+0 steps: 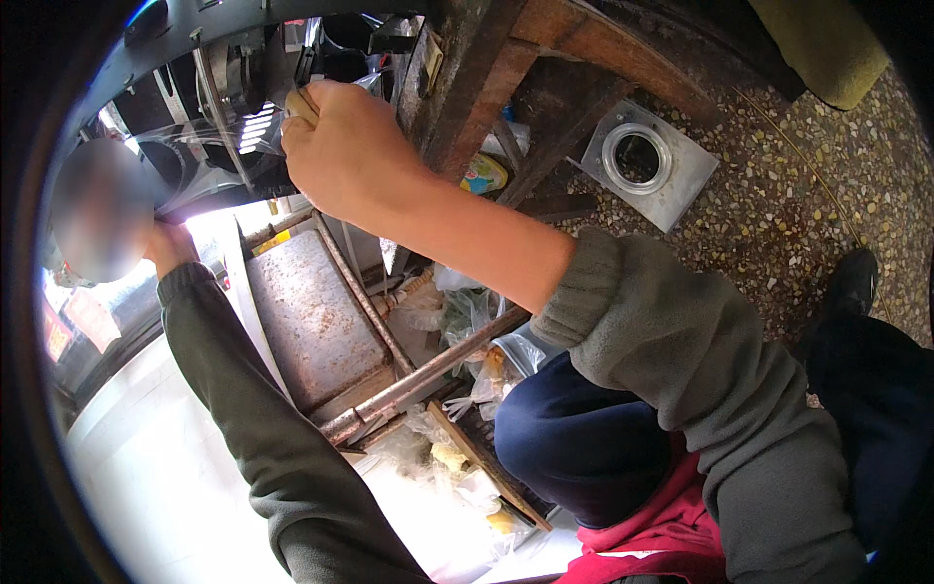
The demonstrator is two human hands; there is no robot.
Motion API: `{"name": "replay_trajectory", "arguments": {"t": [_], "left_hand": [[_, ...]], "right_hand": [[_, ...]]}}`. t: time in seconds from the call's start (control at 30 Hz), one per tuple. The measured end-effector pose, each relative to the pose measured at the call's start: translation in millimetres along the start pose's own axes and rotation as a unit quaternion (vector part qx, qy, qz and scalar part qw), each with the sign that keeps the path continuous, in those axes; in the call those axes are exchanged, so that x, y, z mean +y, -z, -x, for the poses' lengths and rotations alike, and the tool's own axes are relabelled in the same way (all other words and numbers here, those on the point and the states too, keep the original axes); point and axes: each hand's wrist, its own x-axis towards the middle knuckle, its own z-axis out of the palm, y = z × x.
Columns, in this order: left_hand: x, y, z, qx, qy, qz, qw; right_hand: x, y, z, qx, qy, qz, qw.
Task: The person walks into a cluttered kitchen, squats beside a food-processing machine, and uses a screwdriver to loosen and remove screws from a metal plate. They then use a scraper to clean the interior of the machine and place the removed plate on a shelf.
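Rust-brown metal frame (438,368) near right hand (341,151)

Speckled floor (793,185) beneath wooden furniture (628,54)

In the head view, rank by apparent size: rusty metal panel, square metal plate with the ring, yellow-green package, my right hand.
1. Rusty metal panel
2. Right hand and square metal plate: too alike to rank; the hand looks nearer the camera
3. Yellow-green package
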Motion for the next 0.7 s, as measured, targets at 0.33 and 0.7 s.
{"name": "replay_trajectory", "arguments": {"t": [0.33, 0.7], "left_hand": [[9, -1, 12, 0.020, 0.018, -0.012, 1.000], [12, -4, 16, 0.028, 0.034, 0.001, 0.999]], "right_hand": [[8, -8, -21, 0.028, 0.014, 0.039, 0.999], [1, -6, 20, -0.009, -0.039, -0.079, 0.996]]}}
